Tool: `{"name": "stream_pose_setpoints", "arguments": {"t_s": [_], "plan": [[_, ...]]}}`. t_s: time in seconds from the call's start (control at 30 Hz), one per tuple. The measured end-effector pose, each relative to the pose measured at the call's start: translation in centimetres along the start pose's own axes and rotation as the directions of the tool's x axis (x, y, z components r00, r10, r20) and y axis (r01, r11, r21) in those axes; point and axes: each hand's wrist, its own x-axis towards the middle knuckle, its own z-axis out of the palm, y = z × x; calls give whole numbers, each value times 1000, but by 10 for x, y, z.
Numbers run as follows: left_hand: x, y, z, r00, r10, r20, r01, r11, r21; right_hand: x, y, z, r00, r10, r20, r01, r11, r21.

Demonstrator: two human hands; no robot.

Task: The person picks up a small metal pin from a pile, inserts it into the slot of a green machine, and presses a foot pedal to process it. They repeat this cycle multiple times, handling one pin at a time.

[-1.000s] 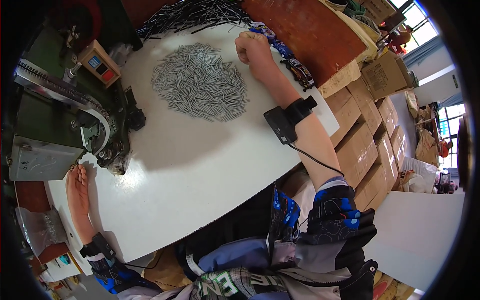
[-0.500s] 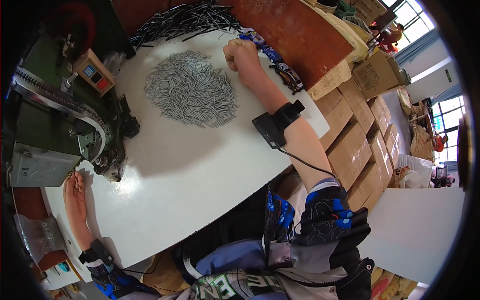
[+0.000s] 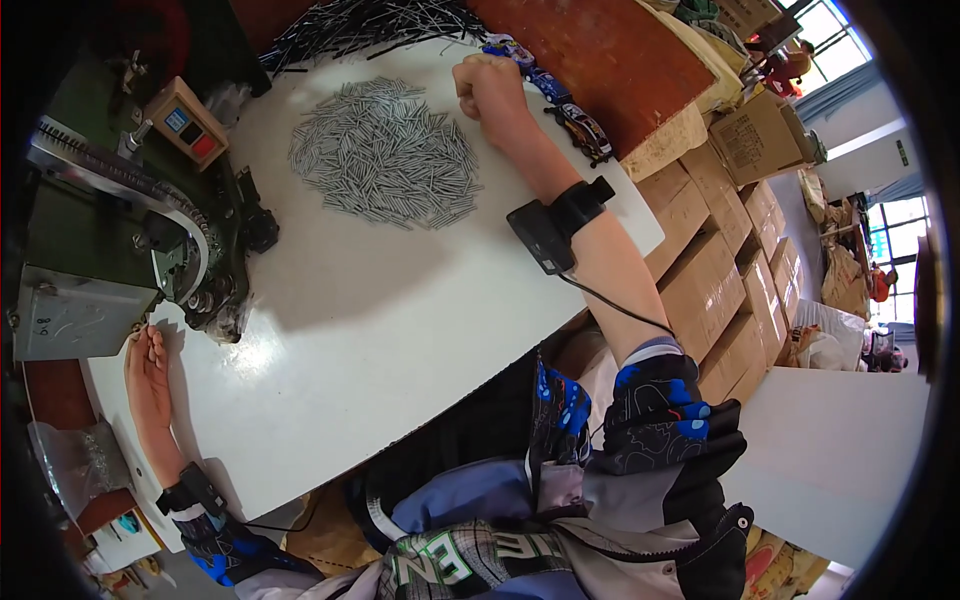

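My right hand (image 3: pixel 492 92) is closed in a fist at the far side of the white table, just right of a heap of short silvery metal pins (image 3: pixel 385 155). Anything inside that fist is hidden. Beside it lies a row of blue and dark toy cars (image 3: pixel 550 88). My left hand (image 3: pixel 150 375) reaches to the corner of a grey metal box (image 3: pixel 85 315) on the green machine (image 3: pixel 75 215). Its fingers are bent together at a small brass-coloured part there; what they grip is too small to make out.
Thin black rods (image 3: pixel 370 30) lie in a tangle at the table's far edge, before a reddish-brown board (image 3: pixel 600 70). A wooden control box (image 3: pixel 187 125) with a red button stands at the machine. Cardboard boxes (image 3: pixel 705 280) are stacked on the right. A clear bag (image 3: pixel 80 460) hangs lower left.
The whole scene sits slightly higher in the picture. Both hands keep nearly the same places and the same closed shapes.
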Motion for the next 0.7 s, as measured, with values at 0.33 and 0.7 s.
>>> {"name": "stream_pose_setpoints", "arguments": {"t_s": [0.33,0.7], "plan": [[0,1,8,999,-16,-37,15,1000,-23,2,4,-1,998,-66,-25,67,997,39],[-8,0,46,871,144,-469,-169,985,-12,2,11,-6,998,-56,-29,57,998,36]]}}
